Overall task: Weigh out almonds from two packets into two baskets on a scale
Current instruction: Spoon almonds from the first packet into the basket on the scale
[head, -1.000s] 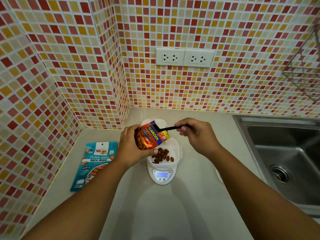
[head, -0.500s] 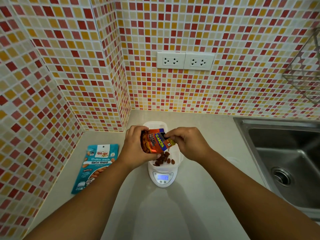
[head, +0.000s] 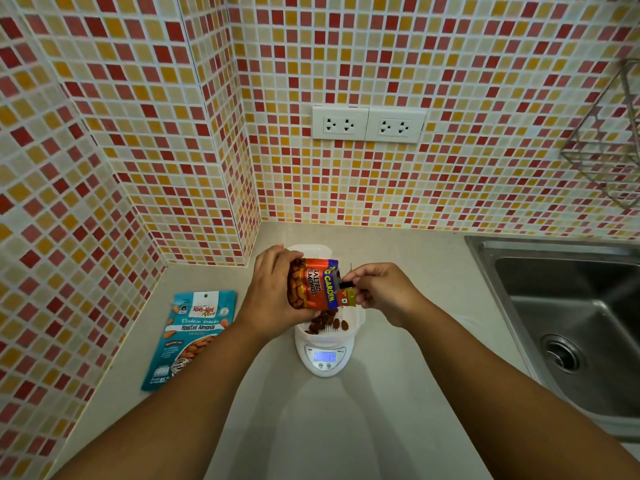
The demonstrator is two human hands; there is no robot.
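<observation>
My left hand (head: pixel 268 299) grips an orange packet of salted almonds (head: pixel 313 287), tilted on its side over a white basket (head: pixel 356 322). The basket sits on a small white scale (head: pixel 323 358) with a lit display and holds several brown almonds (head: pixel 325 323). My right hand (head: pixel 379 292) holds a black spoon (head: pixel 346 284) whose front end is pushed into the packet's mouth. A second white basket (head: pixel 311 250) shows behind my left hand, mostly hidden. A blue packet of roasted almonds (head: pixel 190 337) lies flat on the counter to the left.
The counter (head: pixel 346 427) sits in a corner of mosaic-tiled walls. A steel sink (head: pixel 568 323) lies to the right. Two white wall sockets (head: pixel 369 124) are above the scale, and a wire rack (head: pixel 609 140) hangs at the upper right.
My right hand has moved left, pushing the black spoon from outside the packet into its mouth. The packet has tipped more on its side in my left hand.
</observation>
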